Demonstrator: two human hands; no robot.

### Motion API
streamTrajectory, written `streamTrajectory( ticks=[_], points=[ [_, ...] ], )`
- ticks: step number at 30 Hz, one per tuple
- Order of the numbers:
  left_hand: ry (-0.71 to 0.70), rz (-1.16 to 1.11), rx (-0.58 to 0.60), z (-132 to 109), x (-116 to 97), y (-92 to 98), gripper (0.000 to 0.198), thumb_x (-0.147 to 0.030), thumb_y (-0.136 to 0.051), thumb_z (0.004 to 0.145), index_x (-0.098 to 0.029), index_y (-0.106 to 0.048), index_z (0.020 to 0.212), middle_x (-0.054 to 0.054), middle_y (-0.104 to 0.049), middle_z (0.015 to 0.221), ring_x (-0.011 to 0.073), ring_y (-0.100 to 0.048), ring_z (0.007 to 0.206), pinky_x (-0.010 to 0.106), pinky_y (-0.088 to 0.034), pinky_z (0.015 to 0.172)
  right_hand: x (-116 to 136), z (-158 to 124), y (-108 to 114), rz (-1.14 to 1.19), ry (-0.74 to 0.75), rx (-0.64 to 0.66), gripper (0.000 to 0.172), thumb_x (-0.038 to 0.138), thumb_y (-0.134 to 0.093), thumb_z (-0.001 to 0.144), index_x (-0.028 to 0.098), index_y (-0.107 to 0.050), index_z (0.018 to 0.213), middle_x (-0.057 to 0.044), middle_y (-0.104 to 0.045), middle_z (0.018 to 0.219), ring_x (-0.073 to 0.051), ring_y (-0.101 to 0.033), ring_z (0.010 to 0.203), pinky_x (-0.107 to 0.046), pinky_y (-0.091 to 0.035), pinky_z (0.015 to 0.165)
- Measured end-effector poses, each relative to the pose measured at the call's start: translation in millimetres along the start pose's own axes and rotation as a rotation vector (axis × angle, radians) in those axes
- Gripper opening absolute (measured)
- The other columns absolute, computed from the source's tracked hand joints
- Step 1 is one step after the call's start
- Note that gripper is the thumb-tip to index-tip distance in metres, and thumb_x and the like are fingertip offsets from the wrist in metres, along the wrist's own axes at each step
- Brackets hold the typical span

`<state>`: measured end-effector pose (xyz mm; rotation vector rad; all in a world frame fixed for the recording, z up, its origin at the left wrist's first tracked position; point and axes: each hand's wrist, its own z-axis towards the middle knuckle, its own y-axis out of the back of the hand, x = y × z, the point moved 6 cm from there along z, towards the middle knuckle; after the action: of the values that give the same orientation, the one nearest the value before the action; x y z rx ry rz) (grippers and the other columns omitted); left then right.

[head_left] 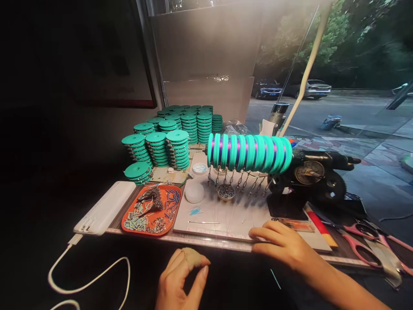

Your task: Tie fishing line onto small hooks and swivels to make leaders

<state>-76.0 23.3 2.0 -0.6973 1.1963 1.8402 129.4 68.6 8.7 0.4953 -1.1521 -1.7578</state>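
Note:
My left hand is in front of the board's near edge, thumb and index fingertips drawn together. A pale wrap covers part of the index finger. Anything pinched there is too fine to make out. My right hand rests with fingers stretched out at the near edge of the pale board. Beyond both hands, a row of green foam line spools wound with purple line sits on a black winding machine. Small metal swivels and weights hang below the spools. A thin needle-like rod lies on the board.
An orange tray of small parts and a white power bank with a cable are at left. Stacked green spools stand behind. A small bowl of metal beads is central. Pink-handled scissors lie at right.

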Motion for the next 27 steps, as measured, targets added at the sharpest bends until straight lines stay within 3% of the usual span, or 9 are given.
streamTrajectory(
  ticks=[6, 11, 17, 24, 27],
  points=[
    [-0.070, 0.079, 0.117, 2.9, -12.1, 0.1, 0.014, -0.010, -0.057, 0.075, -0.022, -0.061, 0.080, -0.002, -0.065, 0.071, 0.0140, -0.062, 0.069, 0.022, -0.050, 0.063, 32.7, 30.9, -2.1, -0.119, -0.013, -0.085, 0.038, 0.018, -0.024, 0.095, 0.015, -0.059, 0.082, -0.003, -0.058, 0.062, -0.016, -0.041, 0.057, -0.029, -0.025, 0.053],
    [-0.093, 0.270, 0.196, 1.5, -17.4, 2.4, 0.028, -0.007, -0.070, 0.059, -0.021, -0.061, 0.083, 0.000, -0.066, 0.076, 0.0174, -0.062, 0.072, 0.026, -0.051, 0.063, 50.1, 50.5, -11.8, -0.269, -0.047, -0.116, 0.033, 0.008, -0.036, 0.088, 0.017, -0.055, 0.063, -0.002, -0.051, 0.052, -0.017, -0.039, 0.054, -0.030, -0.022, 0.055],
    [-0.095, 0.294, 0.166, -2.3, -17.5, 7.7, 0.006, -0.018, -0.065, 0.071, -0.022, -0.061, 0.073, -0.001, -0.066, 0.068, 0.0180, -0.060, 0.066, 0.029, -0.047, 0.060, 53.2, 53.9, -20.2, -0.246, -0.064, -0.082, 0.026, 0.007, -0.044, 0.081, 0.018, -0.052, 0.059, -0.002, -0.051, 0.052, -0.018, -0.041, 0.056, -0.030, -0.022, 0.056],
    [-0.074, 0.165, 0.158, 0.0, -15.0, 13.6, 0.013, -0.016, -0.056, 0.079, -0.020, -0.058, 0.067, 0.000, -0.065, 0.064, 0.0163, -0.059, 0.064, 0.027, -0.045, 0.059, 71.1, 63.0, -9.6, 0.087, 0.009, -0.227, 0.017, 0.017, -0.041, 0.088, 0.016, -0.058, 0.085, 0.000, -0.057, 0.059, -0.016, -0.046, 0.062, -0.028, -0.033, 0.059],
    [-0.052, 0.142, 0.155, -0.3, -15.8, 20.9, 0.016, -0.017, -0.056, 0.079, -0.019, -0.056, 0.063, 0.000, -0.063, 0.061, 0.0157, -0.059, 0.061, 0.027, -0.044, 0.059, 74.7, 62.1, -14.8, 0.228, 0.013, -0.315, 0.018, 0.018, -0.043, 0.089, 0.017, -0.055, 0.076, 0.001, -0.052, 0.054, -0.014, -0.044, 0.060, -0.027, -0.035, 0.058]
  ],
)
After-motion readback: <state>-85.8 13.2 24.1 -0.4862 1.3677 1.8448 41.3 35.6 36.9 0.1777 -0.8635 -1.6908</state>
